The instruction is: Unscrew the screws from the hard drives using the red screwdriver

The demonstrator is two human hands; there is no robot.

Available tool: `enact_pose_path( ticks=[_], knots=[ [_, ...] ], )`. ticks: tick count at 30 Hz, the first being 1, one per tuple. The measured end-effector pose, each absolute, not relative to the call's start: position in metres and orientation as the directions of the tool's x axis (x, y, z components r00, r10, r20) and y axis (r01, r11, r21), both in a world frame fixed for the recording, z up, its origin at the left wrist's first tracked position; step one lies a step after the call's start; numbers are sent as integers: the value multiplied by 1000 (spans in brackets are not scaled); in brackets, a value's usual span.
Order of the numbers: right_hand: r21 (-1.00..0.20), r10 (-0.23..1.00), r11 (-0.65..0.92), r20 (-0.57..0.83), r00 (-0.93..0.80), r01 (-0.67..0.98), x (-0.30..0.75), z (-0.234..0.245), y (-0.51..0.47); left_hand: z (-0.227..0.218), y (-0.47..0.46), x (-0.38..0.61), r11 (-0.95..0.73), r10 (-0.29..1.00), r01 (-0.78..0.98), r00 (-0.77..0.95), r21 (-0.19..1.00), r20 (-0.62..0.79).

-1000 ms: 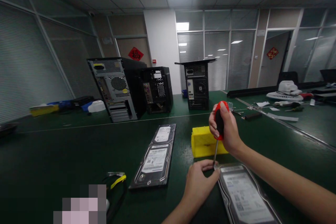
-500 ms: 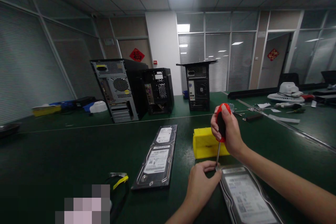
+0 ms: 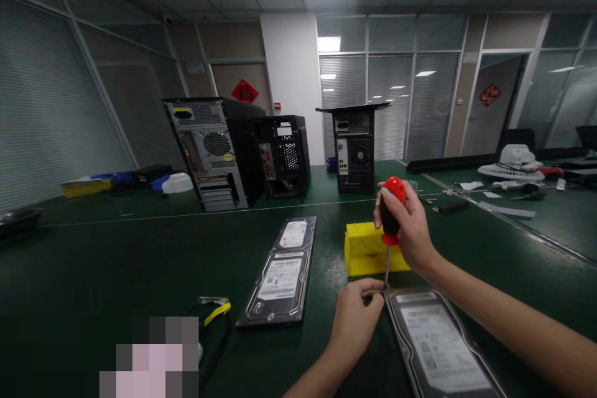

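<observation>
My right hand (image 3: 410, 224) is closed around the red and black handle of a screwdriver (image 3: 390, 217). Its shaft points down, nearly upright, with the tip at the far left corner of a hard disk drive (image 3: 438, 342). At that same corner is my left hand (image 3: 357, 317), its thumb and index finger bent together near the screwdriver tip. Whatever lies between those fingertips is too small to make out. Behind the tool stands a yellow plastic box (image 3: 364, 255). To the left, two more hard drives (image 3: 282, 277) lie end to end, labels up.
Several computer cases (image 3: 224, 155) stand at the back of the green table (image 3: 163, 273). A cable with a yellow tie (image 3: 217, 312) lies at lower left. Off to the right are a white fan-like device (image 3: 510, 165), papers and loose tools. A pixelated patch covers the lower left.
The screwdriver handle has turned in my right hand, and its grip has shifted slightly. My left thumb has drawn back from the drive's corner. The view has moved a little.
</observation>
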State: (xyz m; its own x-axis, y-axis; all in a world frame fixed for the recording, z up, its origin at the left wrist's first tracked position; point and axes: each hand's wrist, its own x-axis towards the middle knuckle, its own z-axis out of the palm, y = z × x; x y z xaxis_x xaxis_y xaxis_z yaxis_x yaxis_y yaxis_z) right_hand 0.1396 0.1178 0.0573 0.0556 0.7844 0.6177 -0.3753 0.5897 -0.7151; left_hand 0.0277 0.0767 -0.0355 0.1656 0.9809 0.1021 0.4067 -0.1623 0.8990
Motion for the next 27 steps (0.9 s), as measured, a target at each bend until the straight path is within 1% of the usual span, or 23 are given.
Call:
enact_pose_path(
  ticks=[2, 4, 8, 12, 16, 20, 27],
  knots=[
    [-729, 784, 591, 620, 34, -346, 139, 58, 119, -37, 76, 27, -178, 979, 416, 169, 892, 117],
    [-745, 801, 565, 598, 20, -356, 136, 58, 120, -39, 75, 27, -187, 978, 421, 167, 887, 126],
    [-730, 811, 537, 584, 22, -423, 132, 59, 122, -38, 72, 27, -184, 979, 429, 163, 884, 124],
    [-696, 782, 530, 622, -37, -484, 135, 60, 125, -35, 72, 27, -185, 978, 434, 174, 882, 120],
    [-686, 776, 487, 624, -93, -541, 140, 61, 127, -36, 75, 27, -178, 978, 440, 181, 880, 108],
    [-670, 794, 467, 604, -58, -577, 139, 62, 130, -37, 77, 28, -186, 975, 445, 191, 876, 111],
    [-678, 797, 497, 603, -24, -542, 141, 62, 136, -37, 81, 27, -151, 980, 446, 187, 882, 73]
  ],
)
